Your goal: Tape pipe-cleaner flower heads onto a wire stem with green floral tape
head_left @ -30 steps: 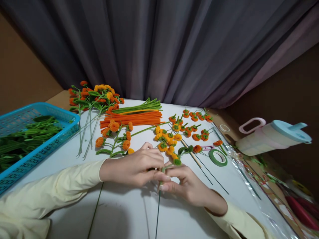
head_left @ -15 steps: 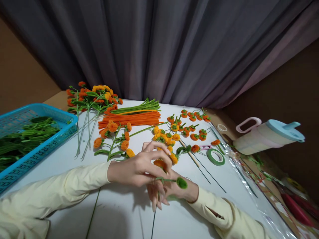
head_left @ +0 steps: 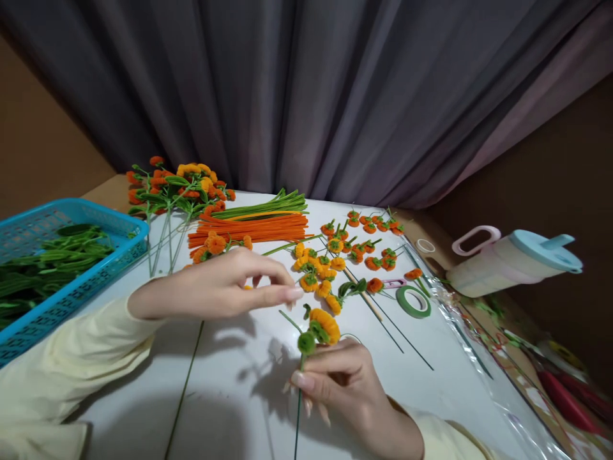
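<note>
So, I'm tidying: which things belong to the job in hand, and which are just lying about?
Likely the job's: flower in the right hand, yellow blooms, orange pipe cleaners, green tape, green leaves.
Probably just lying about: lidded cup, clear plastic.

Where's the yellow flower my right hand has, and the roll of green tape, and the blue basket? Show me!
Yellow flower [head_left: 324,324]: head view, on its petals.
Green tape [head_left: 403,303]: head view, on the ring's left side.
Blue basket [head_left: 96,280]: head view, on its near wall.
</note>
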`<state>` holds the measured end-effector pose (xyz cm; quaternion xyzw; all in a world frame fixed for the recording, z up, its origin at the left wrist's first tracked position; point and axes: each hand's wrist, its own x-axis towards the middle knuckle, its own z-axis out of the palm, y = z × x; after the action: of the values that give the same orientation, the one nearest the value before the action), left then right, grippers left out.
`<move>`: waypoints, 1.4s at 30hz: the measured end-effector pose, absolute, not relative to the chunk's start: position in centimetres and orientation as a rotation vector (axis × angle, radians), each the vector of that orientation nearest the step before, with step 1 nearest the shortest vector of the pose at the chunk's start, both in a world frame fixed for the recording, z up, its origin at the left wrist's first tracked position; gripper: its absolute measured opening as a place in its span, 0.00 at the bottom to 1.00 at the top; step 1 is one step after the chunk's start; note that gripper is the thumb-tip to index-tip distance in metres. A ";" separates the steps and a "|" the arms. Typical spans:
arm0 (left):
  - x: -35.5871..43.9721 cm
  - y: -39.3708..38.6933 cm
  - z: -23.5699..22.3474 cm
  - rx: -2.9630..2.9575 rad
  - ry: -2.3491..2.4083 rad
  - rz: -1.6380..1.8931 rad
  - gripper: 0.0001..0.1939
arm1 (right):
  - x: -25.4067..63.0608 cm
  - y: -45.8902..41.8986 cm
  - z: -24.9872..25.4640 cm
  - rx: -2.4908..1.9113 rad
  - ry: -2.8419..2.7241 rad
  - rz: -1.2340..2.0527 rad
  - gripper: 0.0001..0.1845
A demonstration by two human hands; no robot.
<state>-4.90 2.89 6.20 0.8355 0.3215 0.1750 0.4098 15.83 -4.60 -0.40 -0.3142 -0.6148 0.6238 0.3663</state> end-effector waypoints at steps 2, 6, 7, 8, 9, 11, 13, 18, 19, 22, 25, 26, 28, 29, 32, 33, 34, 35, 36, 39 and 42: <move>-4.5 2.2 6.4 1.989 0.837 0.352 0.22 | 15.5 -4.8 0.1 -0.839 -1.679 1.463 0.18; -4.0 2.0 6.3 1.907 0.799 0.067 0.22 | 15.0 -4.9 0.4 -0.912 -1.785 1.284 0.21; -4.0 2.2 6.3 1.882 0.774 0.010 0.21 | 14.9 -4.9 0.4 -0.932 -1.804 1.266 0.21; -4.1 2.5 6.3 1.846 0.739 -0.028 0.20 | 14.9 -4.8 0.4 -0.954 -1.824 1.255 0.20; -4.2 2.8 6.4 1.803 0.692 -0.050 0.18 | 14.9 -4.8 0.4 -0.973 -1.846 1.249 0.20; -4.5 3.4 6.4 1.721 0.584 -0.075 0.15 | 14.8 -4.6 0.5 -1.005 -1.885 1.275 0.18; -4.6 3.9 6.4 1.719 0.524 -0.085 0.12 | 14.8 -4.4 0.6 -1.030 -1.907 1.319 0.18; -4.5 4.2 6.1 1.982 0.568 -0.074 0.11 | 14.2 -4.1 0.4 -1.102 -1.962 1.244 0.21; -4.4 4.1 6.0 2.037 0.581 -0.071 0.11 | 14.0 -4.1 0.4 -1.106 -1.972 1.231 0.21; -4.2 3.7 6.1 2.173 0.589 -0.077 0.09 | 13.9 -4.1 0.3 -1.082 -1.990 1.244 0.19; -4.0 3.3 6.2 2.328 0.532 -0.043 0.09 | 14.3 -3.6 -0.3 -0.991 -1.924 1.391 0.16; -3.9 3.1 6.2 2.392 0.490 -0.011 0.10 | 14.5 -3.2 -0.7 -0.943 -1.889 1.486 0.15; -3.6 3.0 6.1 2.497 0.408 0.072 0.11 | 14.9 -2.3 -1.7 -0.844 -1.817 1.705 0.15; -3.4 2.9 6.1 2.525 0.371 0.115 0.12 | 15.1 -1.9 -2.3 -0.805 -1.789 1.813 0.16; -3.0 2.8 5.9 2.523 0.277 0.215 0.13 | 15.5 -0.7 -3.9 -0.719 -1.647 2.044 0.21; -3.0 2.8 5.8 2.513 0.249 0.241 0.12 | 15.6 -0.5 -4.4 -0.691 -1.608 2.102 0.22; -2.9 2.7 5.7 2.504 0.228 0.266 0.12 | 15.6 -0.3 -4.8 -0.659 -1.576 2.153 0.23; -2.8 2.7 5.7 2.497 0.215 0.286 0.11 | 15.5 -0.3 -5.1 -0.621 -1.546 2.204 0.24; -2.8 2.7 5.7 2.491 0.194 0.307 0.11 | 15.4 -0.3 -5.4 -0.582 -1.509 2.253 0.25; -2.7 3.0 5.6 2.471 0.070 0.395 0.15 | 14.9 -0.8 -5.9 -0.491 -1.349 2.346 0.26; -3.0 3.6 5.8 2.493 -0.003 0.514 0.13 | 14.7 -1.7 -5.7 -0.495 -1.234 2.372 0.26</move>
<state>-3.04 3.61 5.77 0.9363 -0.0010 0.1929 0.2935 14.74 -1.66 -5.73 -0.1779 -0.4438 0.8528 0.2098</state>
